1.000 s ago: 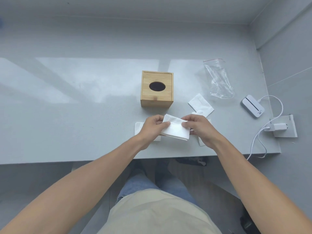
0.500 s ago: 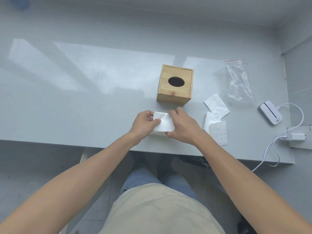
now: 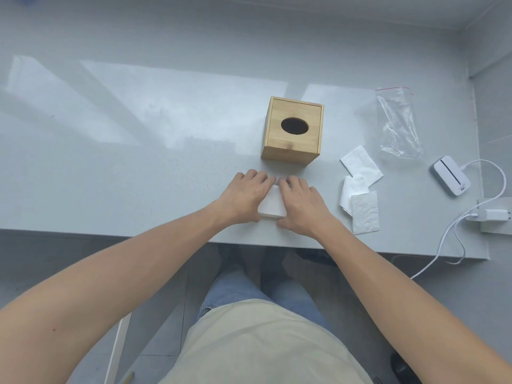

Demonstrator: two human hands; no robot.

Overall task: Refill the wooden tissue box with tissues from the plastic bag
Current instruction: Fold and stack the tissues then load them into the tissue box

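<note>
The wooden tissue box stands upright on the grey table, its oval top hole dark. Just in front of it a small stack of folded white tissues lies near the table's front edge. My left hand and my right hand press flat on the stack's two sides, fingers spread, palms down. Three more loose tissues lie to the right of my right hand. The clear plastic bag with a red zip strip lies empty-looking at the far right.
A white device with a cable and a plug adapter sits at the table's right end. The table's front edge runs just under my wrists. My legs are below the table.
The tissue I held up between both hands came down onto the stack on the table. Both hands now lie flat over it instead of pinching it.
</note>
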